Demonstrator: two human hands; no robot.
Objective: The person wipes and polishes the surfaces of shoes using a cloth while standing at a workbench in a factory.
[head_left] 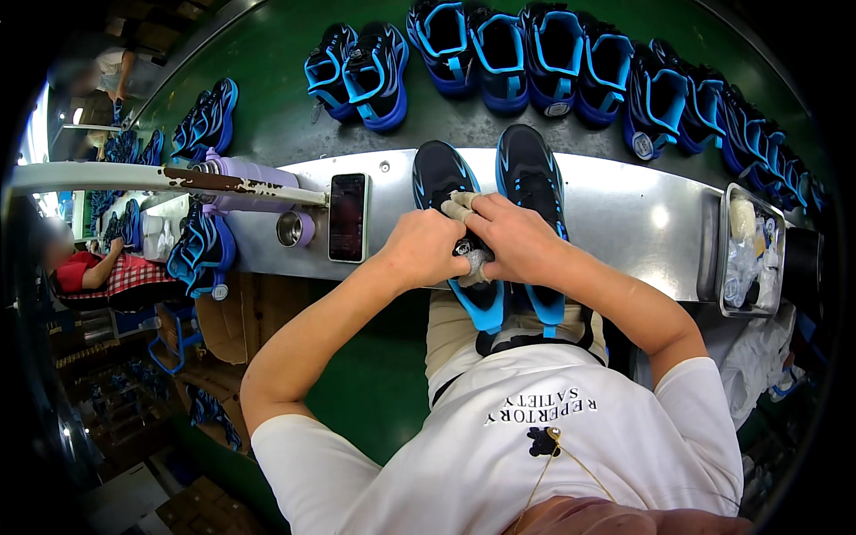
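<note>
Both hands work on the left shoe [448, 192] of a black-and-blue pair lying side by side on the steel shelf [624, 214], heels overhanging its near edge: the left hand [426, 248] is closed around the shoe's middle, and the right hand [513, 236] pinches a pale cloth [461, 204] against the upper. Because the heels hang free, a hard push could probably tip the shoe off the shelf. A sideways slip might nudge the right shoe [532, 183] or the phone [348, 217] nearby.
</note>
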